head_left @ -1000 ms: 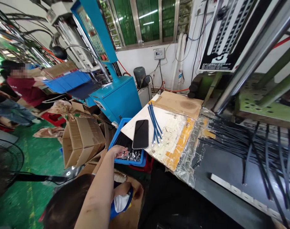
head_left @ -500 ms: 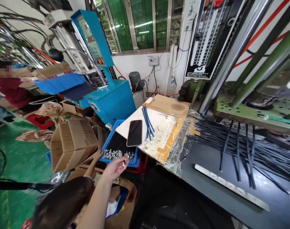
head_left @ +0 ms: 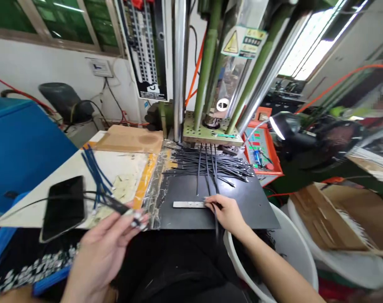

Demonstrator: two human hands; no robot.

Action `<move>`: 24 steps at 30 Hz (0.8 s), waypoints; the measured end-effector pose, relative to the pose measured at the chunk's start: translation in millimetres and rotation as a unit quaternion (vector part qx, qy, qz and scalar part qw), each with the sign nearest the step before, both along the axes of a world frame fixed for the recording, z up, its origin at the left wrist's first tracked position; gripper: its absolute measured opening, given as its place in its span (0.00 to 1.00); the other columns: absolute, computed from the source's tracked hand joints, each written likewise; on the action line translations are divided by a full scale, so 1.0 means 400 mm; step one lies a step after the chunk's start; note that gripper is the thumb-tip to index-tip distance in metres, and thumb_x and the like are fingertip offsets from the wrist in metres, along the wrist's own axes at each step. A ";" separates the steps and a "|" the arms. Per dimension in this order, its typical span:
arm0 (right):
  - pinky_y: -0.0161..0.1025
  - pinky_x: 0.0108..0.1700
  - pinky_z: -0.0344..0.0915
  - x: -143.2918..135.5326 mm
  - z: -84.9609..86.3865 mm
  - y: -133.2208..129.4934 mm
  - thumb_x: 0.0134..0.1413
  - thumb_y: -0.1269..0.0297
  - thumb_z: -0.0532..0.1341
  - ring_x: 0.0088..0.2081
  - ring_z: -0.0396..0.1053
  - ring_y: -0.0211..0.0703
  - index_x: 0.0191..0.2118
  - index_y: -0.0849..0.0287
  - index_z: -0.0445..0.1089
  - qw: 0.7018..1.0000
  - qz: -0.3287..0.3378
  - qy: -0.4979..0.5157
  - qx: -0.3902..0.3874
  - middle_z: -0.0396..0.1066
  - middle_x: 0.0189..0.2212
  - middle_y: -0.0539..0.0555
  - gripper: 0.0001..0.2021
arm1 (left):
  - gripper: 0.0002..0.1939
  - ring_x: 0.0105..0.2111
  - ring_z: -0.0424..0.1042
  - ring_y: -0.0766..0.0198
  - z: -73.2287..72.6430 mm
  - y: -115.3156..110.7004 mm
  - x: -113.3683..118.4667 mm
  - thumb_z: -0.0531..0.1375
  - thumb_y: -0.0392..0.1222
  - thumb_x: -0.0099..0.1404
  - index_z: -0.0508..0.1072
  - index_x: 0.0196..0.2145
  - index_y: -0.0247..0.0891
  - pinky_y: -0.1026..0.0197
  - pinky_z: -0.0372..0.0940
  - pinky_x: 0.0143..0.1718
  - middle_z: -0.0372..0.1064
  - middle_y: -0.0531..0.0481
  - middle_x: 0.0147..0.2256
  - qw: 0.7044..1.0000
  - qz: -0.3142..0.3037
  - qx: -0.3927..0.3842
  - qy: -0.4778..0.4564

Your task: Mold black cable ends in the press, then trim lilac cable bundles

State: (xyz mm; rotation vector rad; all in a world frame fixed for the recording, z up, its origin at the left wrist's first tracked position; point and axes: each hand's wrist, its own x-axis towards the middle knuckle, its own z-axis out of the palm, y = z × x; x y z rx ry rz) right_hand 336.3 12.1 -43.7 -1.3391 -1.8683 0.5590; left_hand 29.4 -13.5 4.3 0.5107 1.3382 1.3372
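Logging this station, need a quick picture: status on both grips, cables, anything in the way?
Left grip: holding black cables. Right grip: at pale strip's right end, hold unclear. Possibly in the way: phone, lying beside blue cables.

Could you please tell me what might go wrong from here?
The black rectangular phone juts past the white worktop's front edge, so a bump from the left hand or its thin black cables might tip it off. The right hand is at the end of the narrow pale bar and could knock it askew. The crisscrossed heap of dark cables might tangle.
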 end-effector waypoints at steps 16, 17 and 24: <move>0.38 0.49 0.70 0.010 0.045 0.035 0.62 0.74 0.54 0.44 0.73 0.40 0.47 0.58 0.72 0.990 0.132 -0.050 0.027 0.76 0.42 0.55 0.13 | 0.11 0.29 0.79 0.57 -0.060 0.096 0.243 0.66 0.37 0.61 0.73 0.41 0.35 0.60 0.75 0.28 0.73 0.50 0.32 0.946 -0.232 -0.155 -0.163; 0.38 0.50 0.70 0.004 0.065 0.036 0.63 0.72 0.55 0.46 0.72 0.41 0.49 0.59 0.71 0.988 0.139 -0.045 0.042 0.74 0.44 0.56 0.13 | 0.10 0.29 0.79 0.56 -0.059 0.097 0.244 0.66 0.37 0.60 0.74 0.40 0.35 0.59 0.75 0.28 0.74 0.50 0.32 0.946 -0.234 -0.154 -0.164; 0.34 0.56 0.62 -0.085 0.143 0.051 0.65 0.68 0.56 0.51 0.66 0.42 0.48 0.65 0.70 0.915 0.254 -0.296 0.102 0.71 0.48 0.58 0.11 | 0.20 0.32 0.79 0.51 -0.072 0.098 0.237 0.74 0.36 0.40 0.76 0.33 0.34 0.53 0.77 0.35 0.79 0.46 0.37 0.956 -0.224 -0.165 -0.093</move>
